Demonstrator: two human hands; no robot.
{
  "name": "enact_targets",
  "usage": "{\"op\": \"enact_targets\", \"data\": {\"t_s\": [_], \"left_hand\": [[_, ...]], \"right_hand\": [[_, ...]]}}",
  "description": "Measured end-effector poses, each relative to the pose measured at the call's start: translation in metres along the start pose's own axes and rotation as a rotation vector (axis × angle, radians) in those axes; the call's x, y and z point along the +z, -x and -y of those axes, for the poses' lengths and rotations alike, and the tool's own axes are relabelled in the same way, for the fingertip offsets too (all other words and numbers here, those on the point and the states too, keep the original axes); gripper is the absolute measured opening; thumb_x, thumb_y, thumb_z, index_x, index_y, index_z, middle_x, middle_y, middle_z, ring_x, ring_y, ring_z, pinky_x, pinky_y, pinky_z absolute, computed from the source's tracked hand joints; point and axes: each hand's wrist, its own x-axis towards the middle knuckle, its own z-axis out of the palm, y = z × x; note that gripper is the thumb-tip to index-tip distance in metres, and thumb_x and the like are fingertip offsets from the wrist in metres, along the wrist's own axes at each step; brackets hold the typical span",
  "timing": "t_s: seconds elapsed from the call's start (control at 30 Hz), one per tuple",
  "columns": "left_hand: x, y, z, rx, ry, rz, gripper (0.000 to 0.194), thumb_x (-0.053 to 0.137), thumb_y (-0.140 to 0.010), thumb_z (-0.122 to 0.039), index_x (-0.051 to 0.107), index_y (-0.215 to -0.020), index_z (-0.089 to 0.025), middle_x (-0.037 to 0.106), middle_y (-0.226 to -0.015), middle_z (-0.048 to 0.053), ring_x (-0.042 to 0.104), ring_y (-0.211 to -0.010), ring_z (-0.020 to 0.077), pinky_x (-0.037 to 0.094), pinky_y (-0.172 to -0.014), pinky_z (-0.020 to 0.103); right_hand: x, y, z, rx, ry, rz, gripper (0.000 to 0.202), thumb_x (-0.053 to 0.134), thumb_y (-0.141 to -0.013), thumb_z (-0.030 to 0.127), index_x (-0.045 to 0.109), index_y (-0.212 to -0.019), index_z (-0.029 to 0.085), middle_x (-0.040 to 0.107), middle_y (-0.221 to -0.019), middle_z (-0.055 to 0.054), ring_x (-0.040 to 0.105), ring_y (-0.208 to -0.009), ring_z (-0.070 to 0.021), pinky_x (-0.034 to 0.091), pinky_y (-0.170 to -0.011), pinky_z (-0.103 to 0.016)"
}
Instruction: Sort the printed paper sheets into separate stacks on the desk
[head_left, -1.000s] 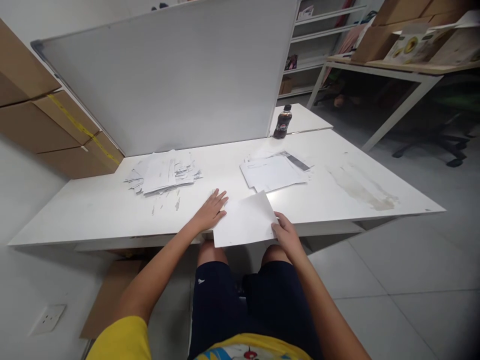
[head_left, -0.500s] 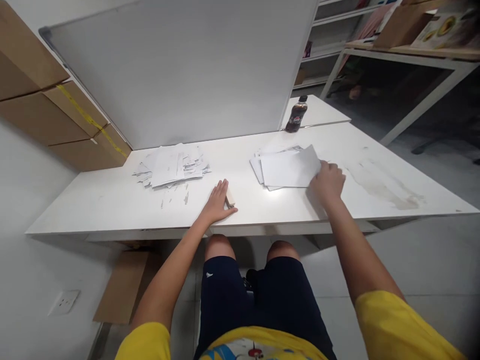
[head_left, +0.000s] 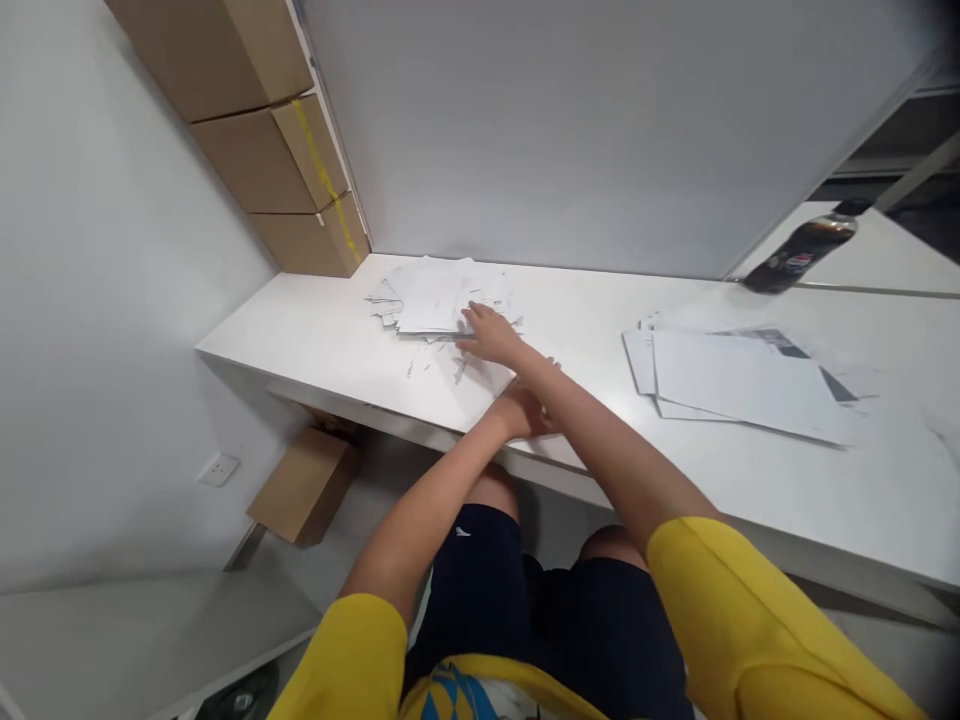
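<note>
My right hand [head_left: 489, 334] reaches across to the left over my other arm, its fingers apart at the right edge of the left paper pile [head_left: 431, 300]. That pile has whole sheets on top and torn strips poking out around it. Beneath my right forearm, near the table's front edge, lies my left hand [head_left: 525, 408], partly covered; whether its fingers hold anything is hidden. The small beige object is not visible. Farther right, a second stack of white sheets [head_left: 742, 380] rests on the white table [head_left: 585, 310], untouched.
A dark drink bottle [head_left: 801, 252] stands at the back right. Stacked cardboard boxes [head_left: 300, 235] stand at the back left, beside a large white board [head_left: 570, 130]. Another cardboard box [head_left: 304, 485] is under the table.
My right hand has left the right stack and crossed over my left arm to the left pile. The view has turned left. The beige object beside my left hand has gone from sight.
</note>
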Motion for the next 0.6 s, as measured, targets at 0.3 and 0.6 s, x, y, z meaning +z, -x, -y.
{"op": "enact_targets", "data": {"t_s": [0.3, 0.6], "left_hand": [[0.006, 0.000, 0.011, -0.017, 0.012, 0.093, 0.068, 0.044, -0.094, -0.032, 0.018, -0.153, -0.011, 0.012, -0.163, 0.017, 0.007, -0.152, 0.0270, 0.013, -0.124, 0.049], [-0.016, 0.004, -0.004, 0.101, -0.031, -0.084, 0.063, 0.061, -0.086, -0.025, 0.041, -0.140, -0.001, 0.048, -0.143, 0.023, 0.037, -0.141, 0.0374, 0.033, -0.118, 0.046]], "right_hand": [[0.008, -0.004, 0.023, 0.142, -0.131, -0.296, 0.040, 0.035, -0.087, 0.010, 0.067, -0.111, 0.015, 0.070, -0.107, -0.015, 0.057, -0.107, -0.0288, 0.039, -0.098, -0.048], [-0.040, 0.150, -0.008, 0.622, -0.500, -1.197, 0.019, 0.039, -0.091, 0.032, 0.052, -0.081, 0.022, 0.051, -0.063, 0.003, 0.051, -0.060, -0.0133, 0.046, -0.066, -0.028]]}}
